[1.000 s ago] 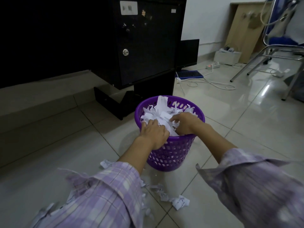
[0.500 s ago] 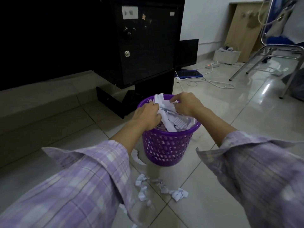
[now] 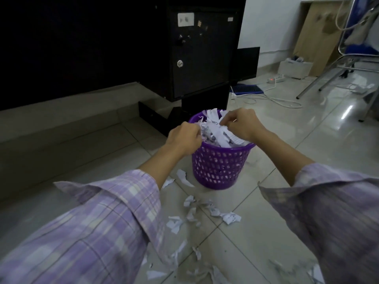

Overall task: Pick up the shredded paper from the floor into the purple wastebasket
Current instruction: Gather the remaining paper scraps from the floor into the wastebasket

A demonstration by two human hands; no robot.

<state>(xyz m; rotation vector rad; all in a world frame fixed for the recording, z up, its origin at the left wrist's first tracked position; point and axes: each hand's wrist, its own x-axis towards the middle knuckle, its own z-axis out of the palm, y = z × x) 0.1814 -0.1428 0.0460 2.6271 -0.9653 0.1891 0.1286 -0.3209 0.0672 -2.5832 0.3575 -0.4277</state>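
While both hands [image 3: 184, 138] [image 3: 241, 126] pinch shredded paper [image 3: 215, 130] over purple wastebasket [image 3: 219, 167] rim, we judge scraps [image 3: 213, 212] featherlight, flimsy; gather loose bunches

- Left sleeve [image 3: 98, 228]: lilac plaid with white checks and thin dark lines, loose open cuff.
- Right sleeve [image 3: 332, 218]: same plaid, darker in shadow.
- Forearms and hands bare.
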